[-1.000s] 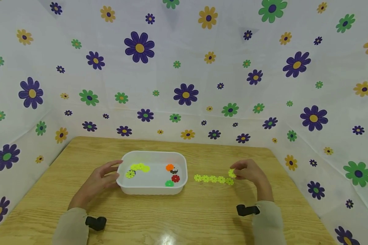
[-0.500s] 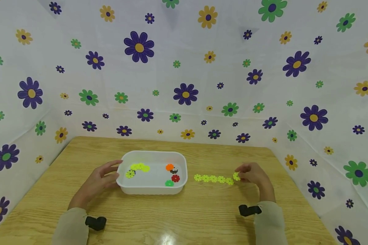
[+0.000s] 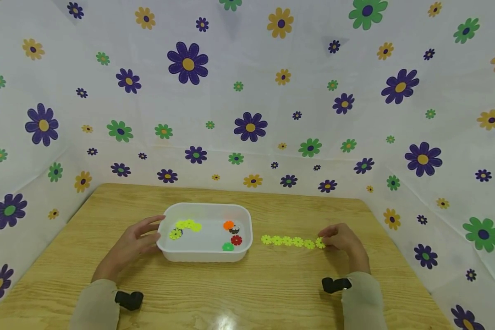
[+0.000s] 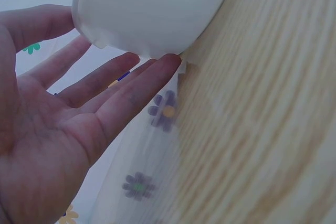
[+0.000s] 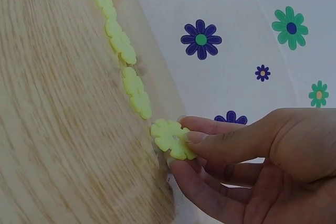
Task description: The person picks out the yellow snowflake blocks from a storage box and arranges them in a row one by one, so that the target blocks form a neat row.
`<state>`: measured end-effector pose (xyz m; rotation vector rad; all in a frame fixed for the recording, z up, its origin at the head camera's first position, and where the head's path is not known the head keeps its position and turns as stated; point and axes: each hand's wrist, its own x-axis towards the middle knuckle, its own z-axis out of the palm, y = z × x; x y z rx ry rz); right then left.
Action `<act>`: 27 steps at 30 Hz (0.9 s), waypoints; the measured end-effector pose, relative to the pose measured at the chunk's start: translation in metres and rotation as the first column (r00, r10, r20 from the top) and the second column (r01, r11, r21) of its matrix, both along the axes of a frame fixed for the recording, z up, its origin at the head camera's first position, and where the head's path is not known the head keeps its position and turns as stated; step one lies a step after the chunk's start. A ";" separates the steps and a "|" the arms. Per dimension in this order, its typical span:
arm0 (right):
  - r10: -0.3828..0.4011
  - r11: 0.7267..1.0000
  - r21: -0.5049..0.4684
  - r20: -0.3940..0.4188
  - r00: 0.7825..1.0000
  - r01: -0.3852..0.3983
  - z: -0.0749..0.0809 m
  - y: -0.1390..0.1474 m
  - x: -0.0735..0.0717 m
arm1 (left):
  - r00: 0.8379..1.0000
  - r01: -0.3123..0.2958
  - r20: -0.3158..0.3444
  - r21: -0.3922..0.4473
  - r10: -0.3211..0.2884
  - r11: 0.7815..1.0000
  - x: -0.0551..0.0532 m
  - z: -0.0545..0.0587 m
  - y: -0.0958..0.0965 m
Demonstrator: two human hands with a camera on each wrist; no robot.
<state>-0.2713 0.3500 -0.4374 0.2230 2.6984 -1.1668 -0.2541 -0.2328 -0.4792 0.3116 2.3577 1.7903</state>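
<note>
A yellow snowflake disc [image 5: 170, 136] is pinched between the thumb and fingers of my right hand [image 3: 344, 240], low at the right end of a row. That row of yellow snowflake discs [image 3: 287, 241] lies on the table to the right of a white plastic tub [image 3: 204, 256]. In the right wrist view the held disc is tilted, close to the end of the row [image 5: 137, 95]. My left hand [image 3: 132, 243] touches the tub's left end with fingers extended. The left wrist view has its fingertips against the tub's outer wall [image 4: 149, 14], thumb apart from the other fingers.
Inside the tub, several yellow discs [image 3: 188, 224] lie at the left. An orange disc [image 3: 228, 225], a red disc [image 3: 236, 240], a green disc [image 3: 228, 247] and dark and white ones lie at the right. Flowered cloth [image 3: 214, 101] surrounds the wooden table [image 3: 231, 293].
My right hand has moved slightly right and down, bringing the pinched disc from above the row to its right end. The left hand and the tub have stayed put.
</note>
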 end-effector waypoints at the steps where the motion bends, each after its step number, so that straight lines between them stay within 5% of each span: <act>1: 0.001 1.000 0.000 0.000 1.000 -0.001 -0.001 0.000 0.000 | 1.000 0.001 -0.001 0.000 -0.001 1.000 0.000 0.000 0.000; 27: -0.036 0.999 -0.006 -0.007 0.999 0.036 -0.007 0.000 -0.002 | 1.000 -0.001 0.002 0.001 0.001 1.000 0.001 0.000 0.000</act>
